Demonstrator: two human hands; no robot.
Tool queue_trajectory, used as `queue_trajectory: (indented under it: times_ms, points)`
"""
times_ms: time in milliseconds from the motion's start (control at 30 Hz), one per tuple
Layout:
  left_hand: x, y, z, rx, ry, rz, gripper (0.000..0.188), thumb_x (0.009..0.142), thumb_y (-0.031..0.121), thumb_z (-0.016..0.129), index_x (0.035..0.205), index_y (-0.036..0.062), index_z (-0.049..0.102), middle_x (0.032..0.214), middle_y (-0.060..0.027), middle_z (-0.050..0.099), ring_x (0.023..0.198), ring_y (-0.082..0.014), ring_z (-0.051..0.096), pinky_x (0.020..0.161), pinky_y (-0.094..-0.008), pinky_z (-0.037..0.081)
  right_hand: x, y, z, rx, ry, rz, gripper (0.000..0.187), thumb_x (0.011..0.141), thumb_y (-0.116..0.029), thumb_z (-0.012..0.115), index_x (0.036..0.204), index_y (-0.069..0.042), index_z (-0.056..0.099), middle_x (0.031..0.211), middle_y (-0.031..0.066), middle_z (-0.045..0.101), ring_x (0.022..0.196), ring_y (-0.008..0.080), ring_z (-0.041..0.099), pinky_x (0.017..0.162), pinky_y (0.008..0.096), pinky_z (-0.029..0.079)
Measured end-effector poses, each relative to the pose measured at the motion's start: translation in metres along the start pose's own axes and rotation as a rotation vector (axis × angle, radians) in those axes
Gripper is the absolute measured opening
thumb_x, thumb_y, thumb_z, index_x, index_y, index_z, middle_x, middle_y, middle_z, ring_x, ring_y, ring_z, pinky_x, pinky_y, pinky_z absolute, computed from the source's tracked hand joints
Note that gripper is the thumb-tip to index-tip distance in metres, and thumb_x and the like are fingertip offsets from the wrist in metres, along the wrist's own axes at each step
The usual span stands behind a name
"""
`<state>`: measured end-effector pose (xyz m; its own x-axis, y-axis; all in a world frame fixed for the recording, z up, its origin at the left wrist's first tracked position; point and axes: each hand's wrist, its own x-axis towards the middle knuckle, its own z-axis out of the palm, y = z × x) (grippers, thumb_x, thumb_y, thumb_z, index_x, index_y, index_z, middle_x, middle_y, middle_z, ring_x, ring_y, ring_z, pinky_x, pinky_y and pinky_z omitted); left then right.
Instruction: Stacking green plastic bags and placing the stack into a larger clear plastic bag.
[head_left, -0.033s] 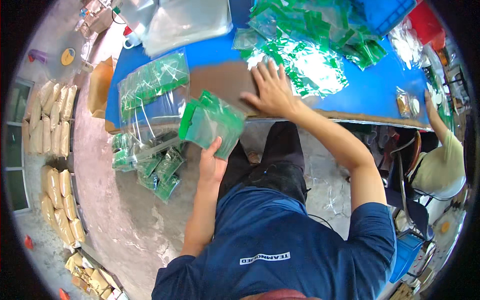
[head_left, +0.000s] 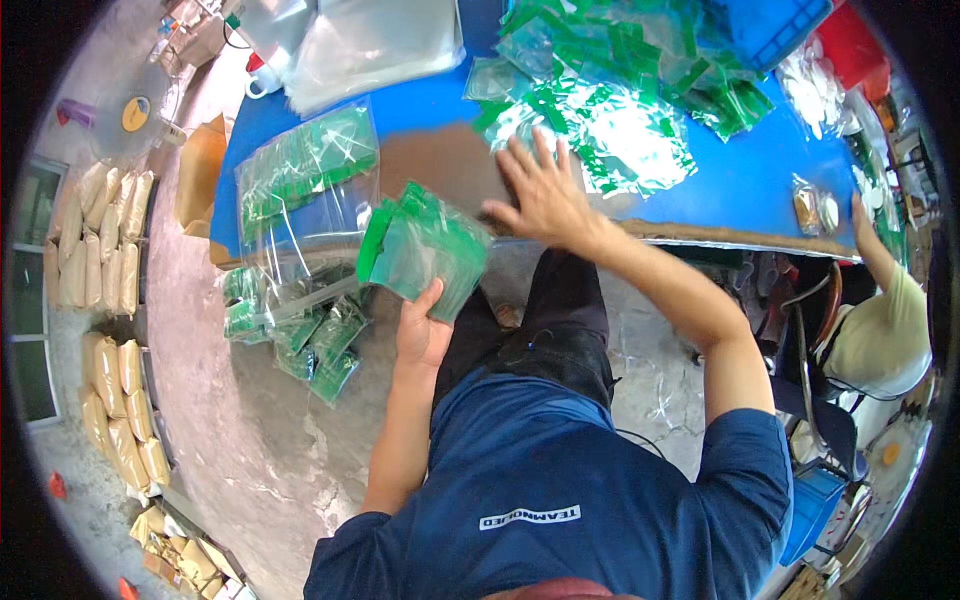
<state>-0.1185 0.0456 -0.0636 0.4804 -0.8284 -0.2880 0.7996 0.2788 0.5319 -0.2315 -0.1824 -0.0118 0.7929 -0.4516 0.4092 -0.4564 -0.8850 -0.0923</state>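
Observation:
My left hand (head_left: 424,328) is closed round a stack of small clear plastic bags with green bands (head_left: 425,245), held just in front of the table edge, thumb on top. Above a brown bare patch of the blue table (head_left: 430,165), my right hand (head_left: 548,195) has its fingers spread. Its fingertips reach the near left edge of a loose pile of similar green-banded bags (head_left: 640,125), which glares with reflected light. To the left lies a large clear bag (head_left: 310,170) with rows of green-banded packets in it, hanging partly over the edge.
A stack of large clear bags (head_left: 375,50) lies at the back left. More green packets (head_left: 320,345) are low at the left, near the floor. A blue crate (head_left: 775,30) stands at the back right. Another person (head_left: 880,340) sits at the far right. Filled tan sacks (head_left: 100,240) line the left.
My right hand has shifted very slightly at the pile's edge, and green-banded bags now show further left beside its fingertips. The left hand and its stack have hardly moved.

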Motion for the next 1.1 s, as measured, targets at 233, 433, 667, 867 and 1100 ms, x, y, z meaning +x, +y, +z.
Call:
queue_trajectory:
  times_ms: [233,433,667,867,1100]
  points:
    - [0.005,-0.005,0.010,0.004,-0.030,-0.027,0.050,0.093,0.001,0.061,0.141,0.0000,0.044,0.137,-0.0106,0.055,0.129,-0.0239,0.053,0.112,-0.0411,0.041,-0.032,-0.024,-0.018,0.746,-0.181,-0.135,0.038,0.094,-0.009,0.057,0.131,-0.001,0.056,0.140,0.0201,0.054,0.129,0.0405,0.050,0.108,0.0470,0.041]
    - [0.010,-0.003,0.002,0.011,-0.002,-0.028,0.049,0.095,0.002,0.058,0.142,-0.0001,0.043,0.136,-0.0133,0.056,0.128,-0.0283,0.054,0.111,-0.0440,0.043,-0.014,-0.009,-0.008,0.430,0.069,-0.109,0.031,0.099,-0.018,0.052,0.121,0.001,0.062,0.125,0.0230,0.062,0.115,0.0409,0.060,0.102,0.0453,0.047]
    - [0.002,-0.005,-0.020,0.031,0.038,-0.157,0.059,0.088,0.002,0.067,0.141,0.0004,0.043,0.137,-0.0143,0.056,0.128,-0.0321,0.054,0.110,-0.0473,0.044,0.087,0.017,0.035,0.262,0.294,0.020,0.046,0.100,-0.044,0.050,0.110,-0.001,0.065,0.105,0.0247,0.066,0.096,0.0428,0.064,0.086,0.0485,0.051]
    - [-0.011,0.001,-0.023,-0.015,0.016,-0.143,0.063,0.086,0.002,0.067,0.144,0.0039,0.042,0.139,-0.0129,0.054,0.130,-0.0311,0.052,0.112,-0.0479,0.041,0.067,0.015,0.042,0.322,0.008,-0.032,0.046,0.096,-0.045,0.059,0.097,0.000,0.062,0.096,0.0229,0.064,0.092,0.0395,0.065,0.083,0.0459,0.053]
    - [-0.017,0.016,-0.016,0.073,-0.042,-0.120,0.062,0.086,0.001,0.068,0.143,0.0019,0.043,0.137,-0.0118,0.055,0.128,-0.0281,0.053,0.112,-0.0455,0.041,-0.011,0.005,-0.002,0.129,0.061,-0.227,0.029,0.087,-0.009,0.064,0.116,-0.003,0.065,0.123,0.0161,0.062,0.121,0.0369,0.056,0.102,0.0447,0.046]
